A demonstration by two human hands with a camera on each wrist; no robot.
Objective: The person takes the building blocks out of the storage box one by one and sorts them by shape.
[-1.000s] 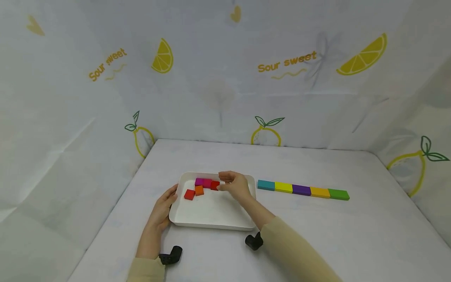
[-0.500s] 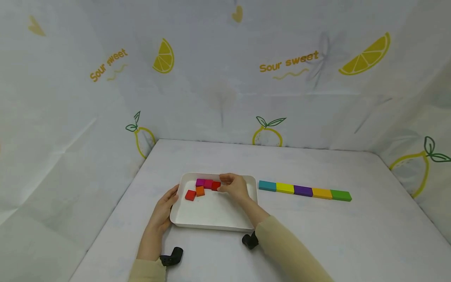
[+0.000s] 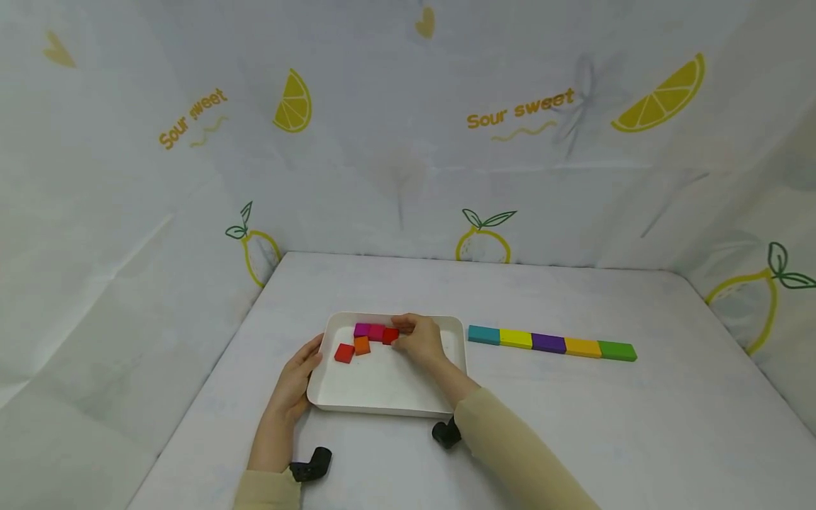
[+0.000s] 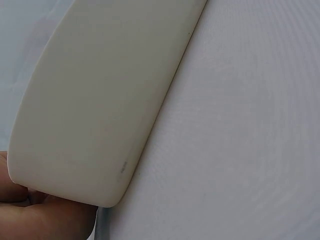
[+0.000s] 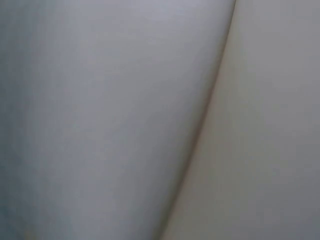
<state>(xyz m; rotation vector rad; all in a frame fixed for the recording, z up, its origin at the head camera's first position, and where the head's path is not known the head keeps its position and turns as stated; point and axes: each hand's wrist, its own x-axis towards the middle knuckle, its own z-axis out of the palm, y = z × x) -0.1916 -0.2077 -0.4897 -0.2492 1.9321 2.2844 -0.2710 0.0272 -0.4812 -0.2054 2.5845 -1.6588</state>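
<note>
A shallow white tray (image 3: 389,393) lies on the table in the head view. My left hand (image 3: 295,375) holds its left side, thumb at the rim; in the left wrist view fingers (image 4: 47,217) show against the tray's outer wall. At the tray's back, a magenta block (image 3: 362,330), a pink block (image 3: 377,333) and a red block (image 3: 389,336) stand side by side in a row. My right hand (image 3: 421,341) reaches over the tray, its thumb and fingers pinching the red block at the row's right end. An orange block (image 3: 362,346) and another red block (image 3: 344,353) lie in front.
Right of the tray, a straight row runs across the table: a teal block (image 3: 484,335), a yellow block (image 3: 516,339), a purple block (image 3: 548,343), an amber block (image 3: 582,348) and a green block (image 3: 617,351). A lemon-print cloth (image 3: 395,163) hangs behind the table.
My right hand has shifted slightly left, its fingers closing in around the red block at the row's end. The left hand and the blocks have stayed in place.
</note>
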